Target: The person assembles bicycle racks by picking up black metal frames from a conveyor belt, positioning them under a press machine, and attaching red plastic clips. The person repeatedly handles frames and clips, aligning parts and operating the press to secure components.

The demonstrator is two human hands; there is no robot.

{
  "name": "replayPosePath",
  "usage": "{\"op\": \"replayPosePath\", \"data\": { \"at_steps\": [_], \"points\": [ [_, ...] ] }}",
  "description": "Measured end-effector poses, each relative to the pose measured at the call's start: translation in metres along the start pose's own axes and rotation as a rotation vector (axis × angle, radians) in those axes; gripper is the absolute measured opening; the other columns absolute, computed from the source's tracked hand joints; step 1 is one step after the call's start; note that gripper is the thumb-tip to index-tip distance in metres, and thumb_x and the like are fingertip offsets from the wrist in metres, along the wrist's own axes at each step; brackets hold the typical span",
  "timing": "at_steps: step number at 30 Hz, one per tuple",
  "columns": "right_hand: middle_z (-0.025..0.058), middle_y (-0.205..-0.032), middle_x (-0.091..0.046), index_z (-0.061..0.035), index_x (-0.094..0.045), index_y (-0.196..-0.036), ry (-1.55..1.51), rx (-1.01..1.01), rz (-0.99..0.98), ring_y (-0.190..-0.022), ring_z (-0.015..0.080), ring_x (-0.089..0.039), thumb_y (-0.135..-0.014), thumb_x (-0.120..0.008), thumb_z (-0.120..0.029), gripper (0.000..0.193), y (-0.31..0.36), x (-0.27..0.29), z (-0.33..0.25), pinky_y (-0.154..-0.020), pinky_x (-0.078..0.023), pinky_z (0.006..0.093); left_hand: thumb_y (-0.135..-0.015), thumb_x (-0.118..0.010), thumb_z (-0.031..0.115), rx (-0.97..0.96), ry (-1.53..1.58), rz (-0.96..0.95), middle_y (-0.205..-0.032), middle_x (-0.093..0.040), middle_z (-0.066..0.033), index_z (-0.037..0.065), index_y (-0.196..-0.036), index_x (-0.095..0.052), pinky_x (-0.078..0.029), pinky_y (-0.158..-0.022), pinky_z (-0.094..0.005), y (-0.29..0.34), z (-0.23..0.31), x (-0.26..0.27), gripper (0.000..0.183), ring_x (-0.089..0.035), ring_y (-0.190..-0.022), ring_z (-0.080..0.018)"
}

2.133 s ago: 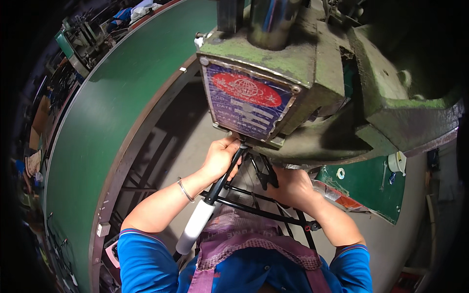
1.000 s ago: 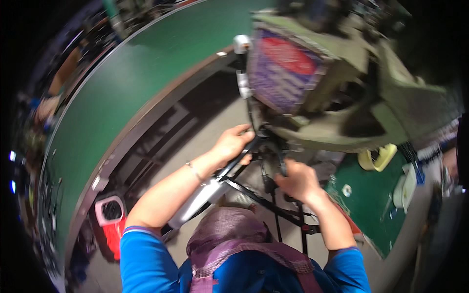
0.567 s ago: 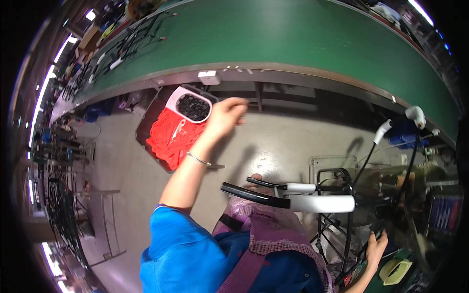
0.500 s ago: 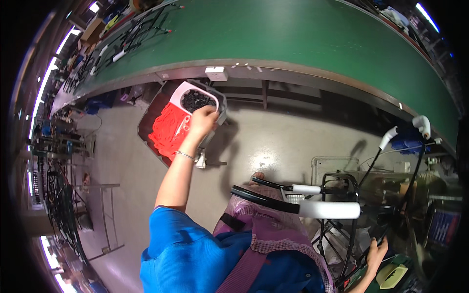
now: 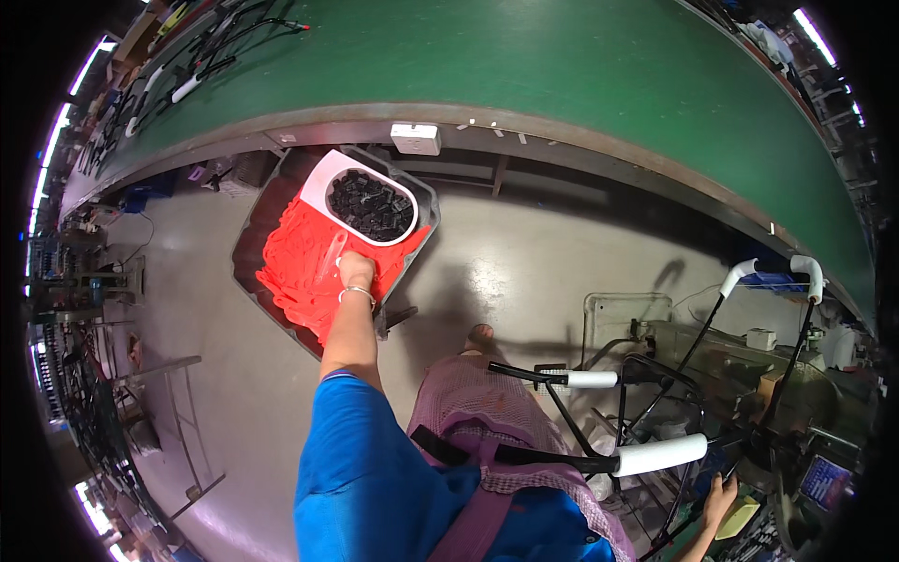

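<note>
A large dark grey bin [image 5: 245, 229] at left of centre holds a heap of flat red plastic pieces [image 5: 290, 258]. On top sits a white oval-mouthed container [image 5: 320, 178] of small black parts [image 5: 370, 206]. My left hand [image 5: 357, 272] is down at the red pieces with its fingers curled closed; what they hold, if anything, is hidden. At lower right my right hand [image 5: 719, 504] is closed round something dark beside black tubular frames. A white foam grip [image 5: 660, 454] and a second white grip [image 5: 592, 378] are fitted on black tubes in front of me.
A long green-topped workbench [image 5: 524, 66] spans the far side, with a white socket box [image 5: 415, 139] on its edge. More black tubes with white grips [image 5: 187, 89] lie at its left end. Another frame with white curved handles [image 5: 807, 272] stands at right.
My left hand has moved from the black parts back toward me, onto the red pieces. The frame with the white grips has shifted and turned beside me; my right hand is slightly lower.
</note>
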State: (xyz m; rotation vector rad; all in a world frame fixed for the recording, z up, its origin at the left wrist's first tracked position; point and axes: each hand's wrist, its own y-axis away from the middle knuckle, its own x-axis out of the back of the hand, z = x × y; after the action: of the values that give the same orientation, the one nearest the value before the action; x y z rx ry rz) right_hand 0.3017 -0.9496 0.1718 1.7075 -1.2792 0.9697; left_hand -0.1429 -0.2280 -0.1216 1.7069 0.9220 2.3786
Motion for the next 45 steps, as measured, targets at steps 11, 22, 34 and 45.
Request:
{"op": "replayPosePath", "data": {
  "at_steps": [11, 22, 34, 45],
  "points": [
    [0.0202, -0.096, -0.065, 0.0139, -0.056, -0.113, 0.057, 0.066, 0.100, -0.086, 0.0219, -0.059, -0.088, -0.061, -0.010, 0.035, 0.002, -0.017, -0.016, -0.082, -0.047, 0.0329, -0.086, -0.059, 0.001, -0.414, 1.140, -0.614, -0.069, -0.067, -0.0170, -0.004, -0.085, -0.061, -0.054, -0.046, -0.0259, 0.126, 0.041, 0.092, 0.005, -0.063, -0.052, -0.0183],
    [0.0206, -0.078, -0.065, 0.0020, -0.062, -0.107, 0.025, 0.116, 0.105, -0.071, 0.0290, -0.064, -0.084, -0.066, -0.017, 0.031, 0.017, -0.008, -0.035, -0.068, -0.049, 0.0379, -0.085, -0.059, 0.000, -0.966, 1.083, -0.985, -0.080, -0.064, -0.0120, -0.003, -0.115, -0.051, -0.053, -0.049, -0.0282, 0.332, 0.182, 0.093, 0.031, -0.063, -0.057, -0.0189],
    [0.0232, -0.093, -0.067, 0.0031, -0.054, -0.116, 0.110, 0.253, 0.032, -0.089, 0.0393, -0.063, -0.077, -0.071, -0.033, 0.056, 0.030, 0.014, -0.034, -0.083, -0.045, 0.0446, -0.086, -0.067, 0.005, -1.150, 0.784, -1.319, -0.080, -0.066, -0.0122, 0.003, -0.099, -0.058, -0.059, -0.056, -0.0316, 0.538, 0.251, 0.022, 0.016, -0.068, -0.064, -0.0205],
    [0.0161, -0.093, -0.068, -0.0007, -0.054, -0.117, 0.112, 0.247, 0.152, -0.092, 0.0318, -0.063, -0.080, -0.068, -0.034, 0.052, 0.027, -0.005, -0.017, -0.087, -0.037, 0.0430, -0.089, -0.061, 0.000, -1.054, 0.638, -1.665, -0.090, -0.066, -0.0170, -0.003, -0.099, -0.054, -0.062, -0.065, -0.0307, 0.661, 0.304, -0.102, 0.013, -0.071, -0.073, -0.0231]
  ]
}}
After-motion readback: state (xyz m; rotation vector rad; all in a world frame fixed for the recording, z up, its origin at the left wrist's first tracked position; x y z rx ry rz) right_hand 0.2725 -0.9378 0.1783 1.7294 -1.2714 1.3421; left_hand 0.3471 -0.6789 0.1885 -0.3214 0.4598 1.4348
